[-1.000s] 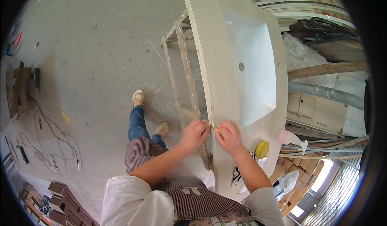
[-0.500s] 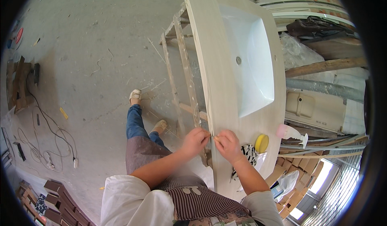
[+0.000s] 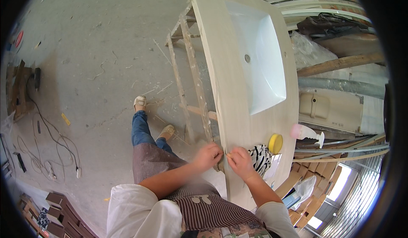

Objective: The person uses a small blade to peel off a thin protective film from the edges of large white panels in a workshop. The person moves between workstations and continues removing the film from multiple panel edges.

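Note:
A pale wood-grain countertop (image 3: 238, 98) with a white inset basin (image 3: 267, 64) runs away from me on the right. At its left edge, near my body, my left hand (image 3: 208, 156) is closed in a pinch, slightly blurred. My right hand (image 3: 241, 161) pinches at the same edge just beside it, resting over the top. Whatever thin thing is between the fingers is too small to make out. Right of my right hand lie a black-and-white patterned cloth (image 3: 260, 158), a round yellow tin or pad (image 3: 275, 143) and a pink-and-white spray bottle (image 3: 307, 134).
A worn wooden trestle (image 3: 193, 64) stands under the countertop. Beyond its right side are a beige sink (image 3: 327, 106), wooden poles, plastic sheeting and cardboard boxes (image 3: 314, 195). Cables (image 3: 55, 140) and a yellow piece (image 3: 66, 119) lie on the concrete floor at left.
Both hands have shifted a little toward me along the countertop's edge, still pinching close together. More of the patterned cloth now shows.

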`<state>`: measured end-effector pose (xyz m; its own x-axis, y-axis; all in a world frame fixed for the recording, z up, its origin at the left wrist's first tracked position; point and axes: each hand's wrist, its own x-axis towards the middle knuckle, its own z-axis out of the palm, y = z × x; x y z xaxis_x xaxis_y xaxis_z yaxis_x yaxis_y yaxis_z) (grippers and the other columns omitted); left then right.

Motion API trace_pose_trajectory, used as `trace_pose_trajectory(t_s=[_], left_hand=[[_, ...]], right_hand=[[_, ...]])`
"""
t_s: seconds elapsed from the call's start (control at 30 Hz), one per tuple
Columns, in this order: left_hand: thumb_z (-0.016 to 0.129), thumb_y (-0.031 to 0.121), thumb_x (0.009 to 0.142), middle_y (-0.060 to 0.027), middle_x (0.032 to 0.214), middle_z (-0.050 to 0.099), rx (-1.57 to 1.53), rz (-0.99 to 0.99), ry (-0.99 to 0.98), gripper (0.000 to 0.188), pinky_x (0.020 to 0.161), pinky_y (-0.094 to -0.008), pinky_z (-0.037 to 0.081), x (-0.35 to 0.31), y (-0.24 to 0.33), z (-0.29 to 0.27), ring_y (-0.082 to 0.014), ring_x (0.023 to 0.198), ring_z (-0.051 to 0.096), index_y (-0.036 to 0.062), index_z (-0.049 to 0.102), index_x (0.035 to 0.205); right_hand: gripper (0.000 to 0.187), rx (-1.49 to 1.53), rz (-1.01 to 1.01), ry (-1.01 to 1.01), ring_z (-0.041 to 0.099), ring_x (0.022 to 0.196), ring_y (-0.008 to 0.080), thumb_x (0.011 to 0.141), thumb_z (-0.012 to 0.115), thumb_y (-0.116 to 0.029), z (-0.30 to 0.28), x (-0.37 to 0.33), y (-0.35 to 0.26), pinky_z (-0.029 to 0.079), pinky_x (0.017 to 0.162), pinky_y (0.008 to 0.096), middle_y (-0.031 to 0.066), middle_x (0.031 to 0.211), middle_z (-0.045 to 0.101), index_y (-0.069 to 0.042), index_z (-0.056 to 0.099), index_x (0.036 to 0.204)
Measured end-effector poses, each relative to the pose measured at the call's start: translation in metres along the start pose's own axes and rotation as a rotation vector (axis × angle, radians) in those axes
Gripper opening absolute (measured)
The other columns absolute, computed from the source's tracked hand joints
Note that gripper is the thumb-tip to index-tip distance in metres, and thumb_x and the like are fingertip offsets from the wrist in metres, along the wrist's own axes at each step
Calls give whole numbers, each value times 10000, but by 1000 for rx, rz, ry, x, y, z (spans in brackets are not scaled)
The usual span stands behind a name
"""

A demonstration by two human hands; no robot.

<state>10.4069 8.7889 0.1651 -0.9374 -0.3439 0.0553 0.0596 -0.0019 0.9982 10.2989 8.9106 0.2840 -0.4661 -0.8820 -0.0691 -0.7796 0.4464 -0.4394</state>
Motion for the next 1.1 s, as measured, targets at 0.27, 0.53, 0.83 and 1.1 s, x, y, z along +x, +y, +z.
trace_pose_trajectory(t_s=[0.27,0.53,0.83,1.1], left_hand=[[624,39,848,-91,1065,694,-753,-713,-190,278,857,-317,509,13,15,-27,-197,1015,648,44,681,1119],[578,142,947,-35,919,639,-1216,-516,224,168,877,-365,483,65,49,-104,-175,859,613,52,616,1083],[610,185,942,-63,923,639,-562,-762,614,217,765,-370,529,9,-13,-266,-196,857,636,23,616,1086],[695,200,928,-139,1087,693,116,-491,457,371,865,-331,533,32,-16,-243,-218,997,661,-6,615,1226]], right_hand=[[121,9,-19,-23,606,795,276,754,787,-87,-6,-17,-27,471,729,397,60,853,617,-83,687,823],[133,163,83,214,624,796,270,765,769,-30,-26,-9,-38,500,728,371,78,887,649,-63,693,868],[74,651,313,410,627,821,139,896,642,50,-30,11,-20,510,749,260,75,953,647,-2,637,949],[52,788,322,345,611,763,104,903,672,-15,-6,96,-28,504,707,257,47,853,675,-2,653,950]])
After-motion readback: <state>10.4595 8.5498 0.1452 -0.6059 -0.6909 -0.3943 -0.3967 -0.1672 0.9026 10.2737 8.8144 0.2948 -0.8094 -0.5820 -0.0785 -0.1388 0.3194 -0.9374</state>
